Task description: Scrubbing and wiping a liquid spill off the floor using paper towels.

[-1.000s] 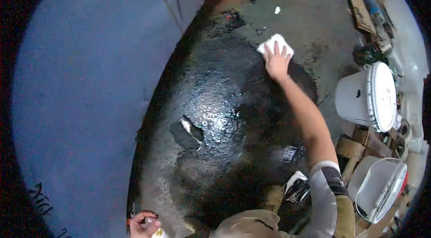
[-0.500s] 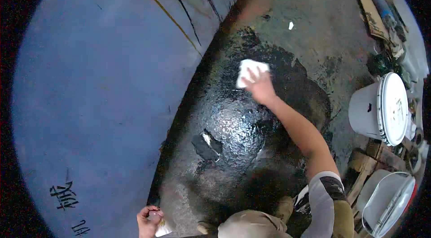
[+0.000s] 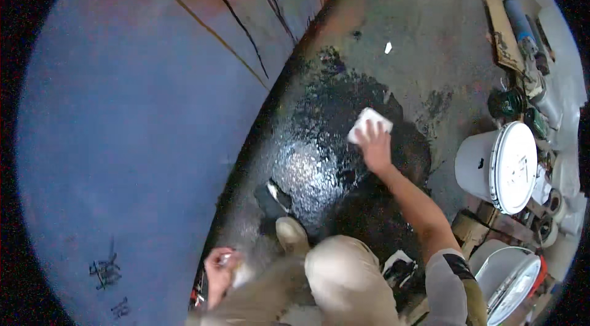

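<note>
My right hand (image 3: 377, 149) is spread over a white folded cloth (image 3: 371, 120), which looks pressed flat against the floor. Under it lies a glossy wet black patch (image 3: 338, 101). Low on the left, my left hand (image 3: 217, 269) is curled closed beside the wall's foot; what its fingers hold is too blurred to make out. A blurred white thing (image 3: 243, 274) shows just right of that hand. Between the hands, near my shoe (image 3: 291, 235), lies a flat dark piece (image 3: 268, 202) with a white streak.
A blue-painted wall (image 3: 129, 141) rises along the left. To the right stand a white lidded bucket (image 3: 476, 163) and a second bucket (image 3: 507, 280) by wooden blocks (image 3: 470, 227). Beyond are a board (image 3: 505, 34), a blue roll (image 3: 519, 18) and tape rolls (image 3: 555, 202). Another black-stained white cloth (image 3: 399, 267) lies by my knee.
My right hand has slid the white cloth rightward and nearer to me over the wet patch. My knees and a shoe have come further into view. The left hand stays closed.
</note>
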Motion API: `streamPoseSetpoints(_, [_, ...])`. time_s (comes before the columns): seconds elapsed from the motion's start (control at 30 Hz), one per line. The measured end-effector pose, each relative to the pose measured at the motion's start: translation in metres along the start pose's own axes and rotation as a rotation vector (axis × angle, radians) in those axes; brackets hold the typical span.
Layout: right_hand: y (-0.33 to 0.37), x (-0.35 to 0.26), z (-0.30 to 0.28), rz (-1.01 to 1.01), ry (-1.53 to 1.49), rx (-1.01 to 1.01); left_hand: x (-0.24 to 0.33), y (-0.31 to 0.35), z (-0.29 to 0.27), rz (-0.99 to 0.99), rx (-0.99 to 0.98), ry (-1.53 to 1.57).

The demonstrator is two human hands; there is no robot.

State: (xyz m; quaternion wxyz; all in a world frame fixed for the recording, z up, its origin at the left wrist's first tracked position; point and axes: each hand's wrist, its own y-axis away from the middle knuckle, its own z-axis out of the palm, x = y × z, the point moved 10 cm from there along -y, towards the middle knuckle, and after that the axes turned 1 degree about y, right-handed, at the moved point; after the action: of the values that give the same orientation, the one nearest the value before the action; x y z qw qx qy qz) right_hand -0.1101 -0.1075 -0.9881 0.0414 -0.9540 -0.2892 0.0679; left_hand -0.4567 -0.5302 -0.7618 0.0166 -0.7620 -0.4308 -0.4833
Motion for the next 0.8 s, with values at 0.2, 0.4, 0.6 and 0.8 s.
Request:
streamPoseSetpoints(0.2, [-0.170,0.134,0.024,0.429,-0.104,0.026,0.050,-0.022,0.075,-0.217,-0.198,0.177])
streamPoseSetpoints(0.4, [-0.285,0.046,0.046,0.250,-0.138,-0.091,0.027,-0.022,0.084,-0.352,-0.243,0.102])
streamPoseSetpoints(0.6, [-0.252,-0.066,0.034,-0.218,-0.088,0.046,0.044,-0.049,0.094,-0.296,-0.295,0.196])
streamPoseSetpoints(0.8, [-0.103,-0.127,0.000,-0.435,-0.291,-0.118,0.068,-0.042,0.095,-0.227,-0.343,0.282])
